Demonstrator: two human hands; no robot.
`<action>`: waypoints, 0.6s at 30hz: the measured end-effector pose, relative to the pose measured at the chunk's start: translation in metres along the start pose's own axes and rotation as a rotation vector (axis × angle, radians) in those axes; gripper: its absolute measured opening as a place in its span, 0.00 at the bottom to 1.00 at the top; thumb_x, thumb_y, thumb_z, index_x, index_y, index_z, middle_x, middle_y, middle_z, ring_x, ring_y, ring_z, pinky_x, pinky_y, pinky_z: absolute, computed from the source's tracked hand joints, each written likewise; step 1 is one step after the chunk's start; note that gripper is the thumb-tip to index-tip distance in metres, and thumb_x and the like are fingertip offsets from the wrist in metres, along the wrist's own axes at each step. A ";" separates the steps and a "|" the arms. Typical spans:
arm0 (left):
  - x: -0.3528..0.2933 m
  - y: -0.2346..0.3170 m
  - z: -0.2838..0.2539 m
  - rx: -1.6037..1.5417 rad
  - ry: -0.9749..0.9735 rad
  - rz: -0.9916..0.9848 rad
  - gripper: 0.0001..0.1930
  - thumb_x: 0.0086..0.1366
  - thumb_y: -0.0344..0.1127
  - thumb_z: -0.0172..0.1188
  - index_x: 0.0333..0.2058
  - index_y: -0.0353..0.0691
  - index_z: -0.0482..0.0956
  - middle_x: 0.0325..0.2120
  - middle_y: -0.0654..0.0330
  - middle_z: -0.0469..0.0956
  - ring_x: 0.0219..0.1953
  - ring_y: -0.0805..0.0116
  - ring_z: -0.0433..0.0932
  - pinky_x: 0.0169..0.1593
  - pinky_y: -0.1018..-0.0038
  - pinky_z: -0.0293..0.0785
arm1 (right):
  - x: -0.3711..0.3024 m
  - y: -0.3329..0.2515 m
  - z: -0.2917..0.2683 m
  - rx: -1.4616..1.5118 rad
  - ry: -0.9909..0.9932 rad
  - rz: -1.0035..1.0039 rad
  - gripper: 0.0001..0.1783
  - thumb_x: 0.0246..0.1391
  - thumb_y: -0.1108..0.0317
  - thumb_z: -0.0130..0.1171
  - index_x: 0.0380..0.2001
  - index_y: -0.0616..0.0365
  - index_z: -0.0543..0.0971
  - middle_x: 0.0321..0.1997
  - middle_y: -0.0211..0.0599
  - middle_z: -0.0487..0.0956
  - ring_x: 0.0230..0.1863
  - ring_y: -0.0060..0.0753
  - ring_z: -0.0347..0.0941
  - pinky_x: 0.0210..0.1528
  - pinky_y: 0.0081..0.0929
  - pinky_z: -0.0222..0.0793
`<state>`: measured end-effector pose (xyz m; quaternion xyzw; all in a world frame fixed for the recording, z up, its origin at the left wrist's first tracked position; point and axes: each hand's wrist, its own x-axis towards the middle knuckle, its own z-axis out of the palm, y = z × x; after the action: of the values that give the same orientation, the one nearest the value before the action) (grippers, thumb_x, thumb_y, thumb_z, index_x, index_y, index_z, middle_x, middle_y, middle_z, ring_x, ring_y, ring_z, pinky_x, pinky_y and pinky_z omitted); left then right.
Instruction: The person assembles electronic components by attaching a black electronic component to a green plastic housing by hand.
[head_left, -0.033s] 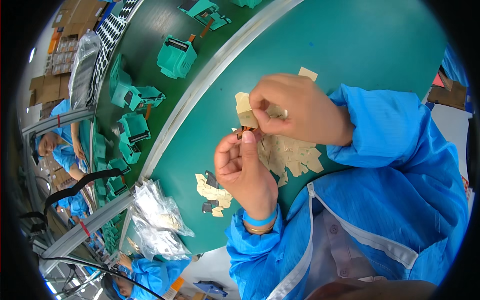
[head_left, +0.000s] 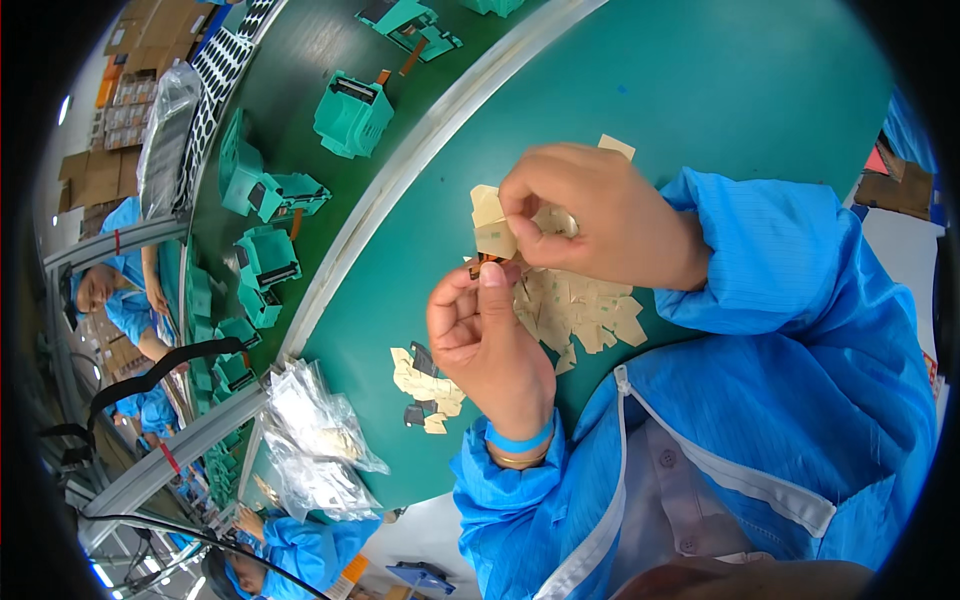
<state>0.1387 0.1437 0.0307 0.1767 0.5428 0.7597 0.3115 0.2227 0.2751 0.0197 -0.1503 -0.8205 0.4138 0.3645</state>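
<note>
My left hand (head_left: pixel 490 340) is closed, its thumb and fingertips pinching a small dark-and-orange part (head_left: pixel 487 262) that looks like a piece of flex cable. Just above it, my right hand (head_left: pixel 600 215) has thumb and forefinger pinched at the edge of a beige paper piece (head_left: pixel 495 238). The fingertips hide the exact grip, and the paper meets the small part there. Beneath and beside my hands lies a loose heap of beige paper pieces (head_left: pixel 580 310). Left of my left wrist, more beige pieces (head_left: pixel 440 390) lie with small black parts (head_left: pixel 416 412) among them.
Clear plastic bags (head_left: pixel 315 440) lie on the green table (head_left: pixel 760 90) at left. A metal rail (head_left: pixel 400 180) divides it from a green belt bearing several teal housings (head_left: pixel 355 115). Metal posts (head_left: pixel 160 475) and co-workers in blue (head_left: pixel 130 290) are farther left. One beige piece (head_left: pixel 616 147) lies beyond my right hand.
My left hand has shifted very slightly to the left at the fingertips. Both hands keep the same pinch, and the things around them have not moved.
</note>
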 end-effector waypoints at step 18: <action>0.004 -0.022 0.008 0.082 0.089 0.114 0.05 0.69 0.26 0.58 0.42 0.34 0.74 0.39 0.53 0.82 0.43 0.68 0.80 0.51 0.72 0.75 | -0.014 0.011 0.001 -0.097 0.037 -0.215 0.10 0.52 0.72 0.65 0.37 0.60 0.79 0.38 0.40 0.79 0.39 0.44 0.75 0.41 0.36 0.71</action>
<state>0.1466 0.1571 0.0124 0.1859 0.5759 0.7604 0.2355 0.2314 0.2740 0.0037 -0.0865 -0.8441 0.3295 0.4141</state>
